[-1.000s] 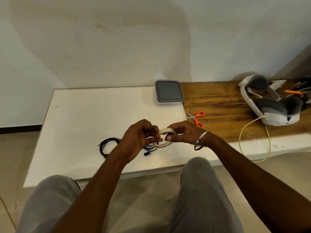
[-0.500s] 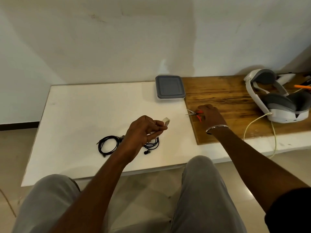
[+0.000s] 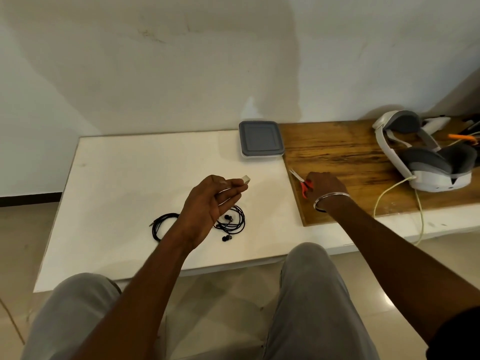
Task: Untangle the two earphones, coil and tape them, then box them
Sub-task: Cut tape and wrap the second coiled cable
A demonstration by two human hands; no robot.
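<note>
Head view: the left hand (image 3: 207, 203) hovers above the white surface (image 3: 130, 178), thumb and forefinger pinching a pale strip of tape (image 3: 245, 179) whose squared end sticks out toward 2 o'clock. The first earphone (image 3: 235, 222), a loose black coil with two round buds, lies on the surface at 5 o'clock from that hand, partly hidden under it. The second earphone (image 3: 162, 226), a tidier black loop with its plug at the left, lies at 8 o'clock. The right hand (image 3: 324, 184), a metal bangle (image 3: 330, 200) on its wrist, curls over the orange handles of the scissors (image 3: 302, 183) at 3 o'clock from the left hand. The thin steel blades point toward 10 o'clock.

A second ago both hands met on the tape close to the body. Since then the right has gone out to the scissors and the left has kept the tape.

The box (image 3: 261, 139), square with rounded corners and a matte grey lid, sits closed at 1 o'clock. The scissors rest on a grained wooden board (image 3: 350, 162).
</note>
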